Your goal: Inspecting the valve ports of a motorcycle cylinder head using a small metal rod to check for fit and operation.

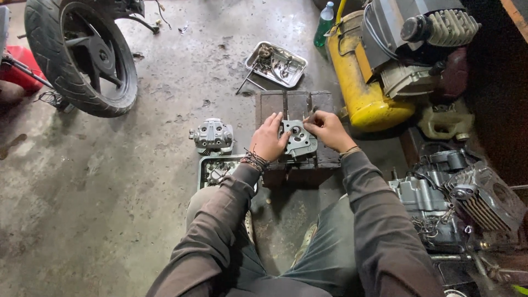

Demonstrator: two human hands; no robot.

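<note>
- The left hand [268,138] is pressing its fingers closed against the left edge of the grey cast-metal engine head [298,138], which is lying flat on the dark wooden block [291,104] between the 2 hands.
- The right hand [329,130] is pinching shut on a small dark tool or part at the head's upper right corner; what it is I cannot tell, it is too small.
- The head could be sliding off the block if the left hand is easing up, since only that hand is steadying it.
- Small loose pieces could be rolling onto the stained concrete floor [110,192] and getting lost.
- The forearm is covering part of the near metal tray [212,168].
- The contents of the far steel tray [276,64] are looking jumbled and hard to make out.
</note>
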